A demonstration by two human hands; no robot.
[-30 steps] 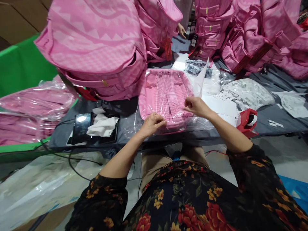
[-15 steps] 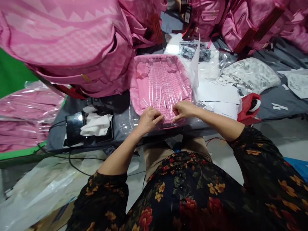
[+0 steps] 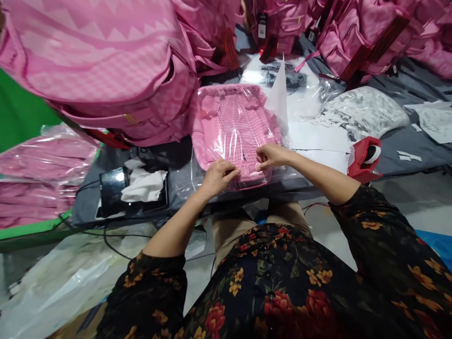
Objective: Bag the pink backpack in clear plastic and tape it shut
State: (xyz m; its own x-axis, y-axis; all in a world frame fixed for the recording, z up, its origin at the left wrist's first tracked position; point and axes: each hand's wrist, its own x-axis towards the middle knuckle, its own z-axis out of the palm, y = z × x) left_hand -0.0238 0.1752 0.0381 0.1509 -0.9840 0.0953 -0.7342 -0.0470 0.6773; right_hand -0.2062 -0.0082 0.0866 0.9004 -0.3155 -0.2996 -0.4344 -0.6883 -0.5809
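A flat pink bag [image 3: 233, 127] lies inside a clear plastic bag [image 3: 190, 176] on the grey table, right in front of me. My left hand [image 3: 218, 175] rests on the near end of the plastic with its fingers curled, pinching the film. My right hand [image 3: 271, 156] is a little to the right, its fingers pinched on the same plastic over the pink bag. A white paper sheet [image 3: 278, 96] stands up at the bag's far right corner.
Large pink backpacks [image 3: 106, 66] are piled at the left and along the back [image 3: 356, 33]. A phone [image 3: 113, 190] with white tissue [image 3: 143, 184] lies at the left. A red tape dispenser [image 3: 367, 157] sits at the right, by white papers and a grey packet [image 3: 367, 110].
My right hand has come in from the right toward my left hand along the near end of the plastic. The left hand has stayed in place. The view has tilted slightly.
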